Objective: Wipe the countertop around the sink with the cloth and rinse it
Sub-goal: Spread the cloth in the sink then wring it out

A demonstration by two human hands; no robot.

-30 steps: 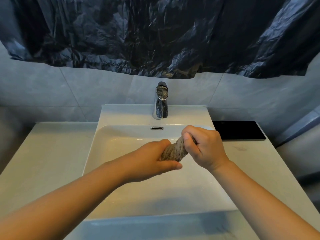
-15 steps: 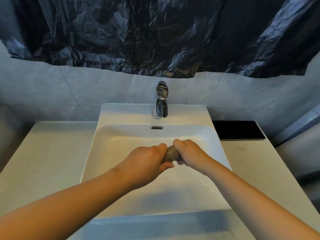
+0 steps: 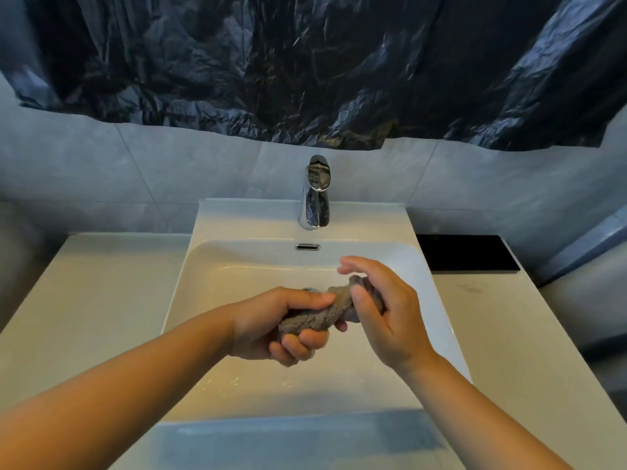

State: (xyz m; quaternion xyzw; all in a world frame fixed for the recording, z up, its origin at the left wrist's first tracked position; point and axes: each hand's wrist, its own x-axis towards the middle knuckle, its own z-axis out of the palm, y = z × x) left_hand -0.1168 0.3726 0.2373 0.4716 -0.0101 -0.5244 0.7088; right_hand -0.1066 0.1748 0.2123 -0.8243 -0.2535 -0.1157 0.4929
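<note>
A crumpled black plastic sheet [image 3: 305,62] hung across the top of the grey tiled wall [image 3: 169,164]. Below it a chrome faucet [image 3: 315,195] stood at the back of the white sink [image 3: 190,266], with no water visible at its spout. A small overflow slot [image 3: 307,246] sat in the rear wall of the basin. The pale worktop [image 3: 101,300] ran to either side of the sink, and a flat black panel [image 3: 468,254] lay at its far right corner against the wall. A few drops of water [image 3: 234,381] shone on the basin floor near the front. The drain [image 3: 310,290] was mostly hidden behind the hands.

Both forearms reached in over the front edge of the sink. The cloth [image 3: 325,315], twisted into a thick grey-brown rope, was held above the middle of the basin, clear of its floor. The left hand [image 3: 281,323] was clenched round the near end, fingers wrapped underneath and thumb over the top. The right hand [image 3: 383,310] held the far end more loosely: its thumb pressed across the cloth into the palm, while the fingers [image 3: 346,266] stood half uncurled, pointing toward the faucet.
</note>
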